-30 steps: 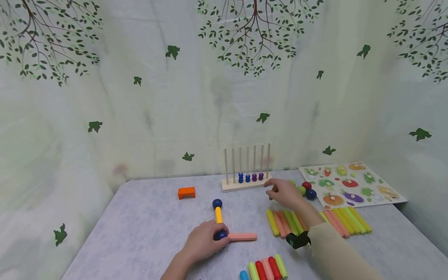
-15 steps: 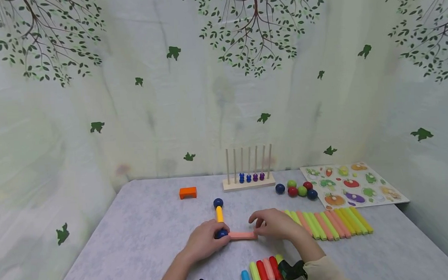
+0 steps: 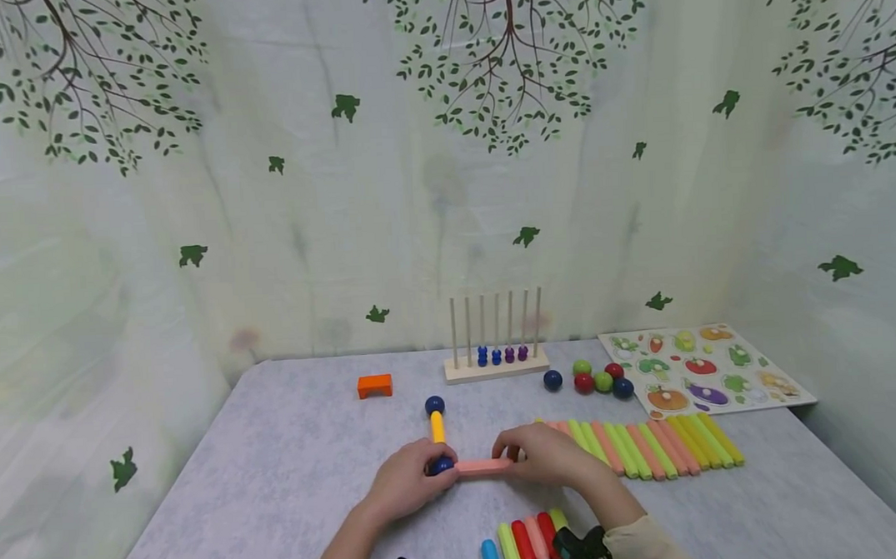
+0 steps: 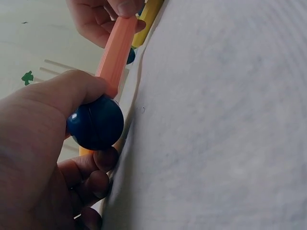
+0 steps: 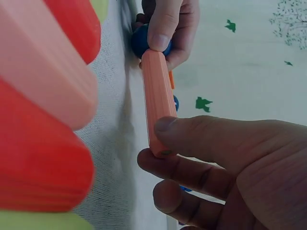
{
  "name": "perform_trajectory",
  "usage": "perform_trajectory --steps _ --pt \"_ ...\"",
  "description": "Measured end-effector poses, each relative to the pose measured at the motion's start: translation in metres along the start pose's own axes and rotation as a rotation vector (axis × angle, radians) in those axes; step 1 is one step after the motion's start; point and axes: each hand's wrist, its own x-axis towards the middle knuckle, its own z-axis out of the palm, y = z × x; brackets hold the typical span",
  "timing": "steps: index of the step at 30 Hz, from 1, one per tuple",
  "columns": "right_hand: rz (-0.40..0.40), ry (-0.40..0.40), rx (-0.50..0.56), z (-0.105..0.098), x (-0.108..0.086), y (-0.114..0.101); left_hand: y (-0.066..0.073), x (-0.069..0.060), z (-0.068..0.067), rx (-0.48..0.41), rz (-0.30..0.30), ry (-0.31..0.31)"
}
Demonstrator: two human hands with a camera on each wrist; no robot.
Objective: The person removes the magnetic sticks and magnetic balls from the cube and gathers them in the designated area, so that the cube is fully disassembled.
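Note:
My left hand (image 3: 407, 479) grips a dark blue ball (image 4: 97, 123) between thumb and fingers. From this ball a yellow stick (image 3: 437, 427) runs away from me to a second dark blue ball (image 3: 434, 406). A pink stick (image 3: 475, 468) sticks out to the right of the gripped ball, its near end touching it. At the pink stick's free end, my right hand (image 3: 547, 455) pinches it between thumb and index finger, which the right wrist view shows closely. The other fingers of that hand are bent below and hold nothing.
Loose red, green and blue balls (image 3: 583, 383) lie right of a wooden peg stand (image 3: 497, 366). A row of coloured sticks (image 3: 651, 450) lies at right, several more (image 3: 533, 543) in front. A picture board (image 3: 700, 373) and an orange block (image 3: 374, 386) stand farther back.
My right hand has come back from near the loose balls to the pink stick and now pinches its free end. The left hand stays on the blue ball.

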Motion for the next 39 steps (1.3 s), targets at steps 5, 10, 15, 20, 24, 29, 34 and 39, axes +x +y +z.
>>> perform_trajectory --steps 5,10,15,20,24,29,34,39 --pt "-0.036 -0.035 0.028 -0.002 -0.002 -0.003 0.000 0.000 -0.001 0.000 -0.006 0.010" --pt "-0.081 -0.038 0.074 -0.004 -0.001 -0.006 0.001 -0.001 -0.002 -0.007 -0.018 0.020" --pt "-0.099 0.036 0.129 -0.009 -0.002 -0.002 0.001 0.000 -0.001 -0.004 -0.025 0.022" --pt "-0.070 0.126 0.264 -0.011 -0.003 0.013 0.002 0.000 0.001 0.003 -0.031 0.024" --pt "-0.014 0.149 0.466 -0.011 -0.002 0.026 0.002 0.000 0.001 0.008 -0.043 0.014" --pt "0.071 0.239 0.589 -0.011 0.002 0.037 0.003 0.000 0.001 0.001 -0.050 0.015" --pt "0.149 0.334 0.492 -0.011 0.004 0.042 0.004 0.000 -0.001 0.004 -0.041 0.027" --pt "0.188 0.358 0.358 -0.007 0.005 0.040 0.003 0.001 0.000 0.005 -0.037 0.027"
